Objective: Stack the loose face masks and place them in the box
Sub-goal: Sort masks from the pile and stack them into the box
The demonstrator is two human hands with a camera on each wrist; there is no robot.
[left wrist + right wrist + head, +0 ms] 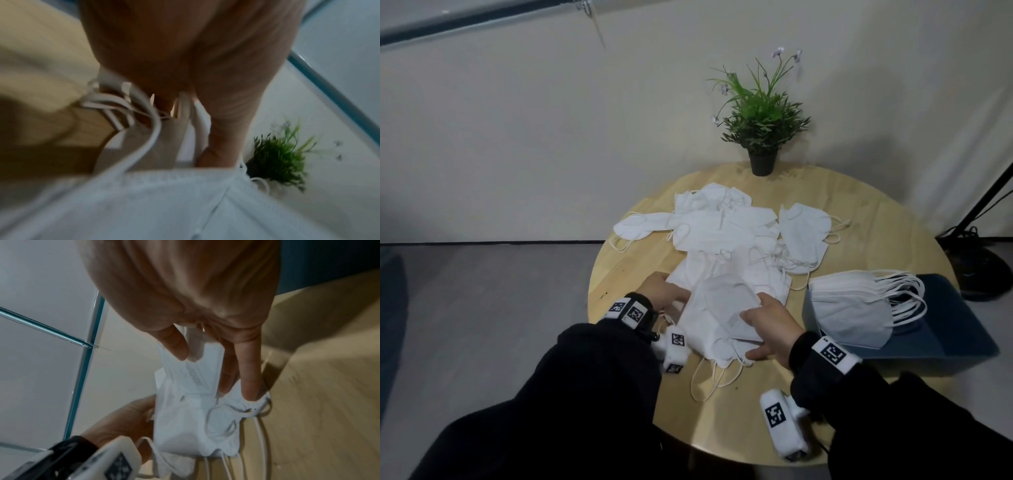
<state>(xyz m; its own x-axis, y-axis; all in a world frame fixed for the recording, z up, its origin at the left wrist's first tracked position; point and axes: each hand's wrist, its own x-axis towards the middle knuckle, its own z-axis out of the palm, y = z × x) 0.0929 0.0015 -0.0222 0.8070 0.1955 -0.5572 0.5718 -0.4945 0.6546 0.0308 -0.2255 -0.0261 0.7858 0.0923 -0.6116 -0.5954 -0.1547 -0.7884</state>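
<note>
Between my two hands, near the table's front, is a small stack of white face masks (719, 318), its ear loops hanging toward me. My left hand (678, 298) grips its left side, fingers curled into the layers (164, 203). On the right edge my right hand (753, 334) pinches the stack (195, 418), with the thumb (174, 345) on top and the fingers (248, 369) below. Behind lies a loose pile of masks (722, 229). To the right stands the dark blue box (955, 329), holding a tidy stack of masks (859, 308).
The round wooden table (640, 404) carries a potted plant (762, 137) at its far edge. One mask (804, 233) lies apart at the pile's right. A black lamp stand (983, 274) rises from the floor beyond the box.
</note>
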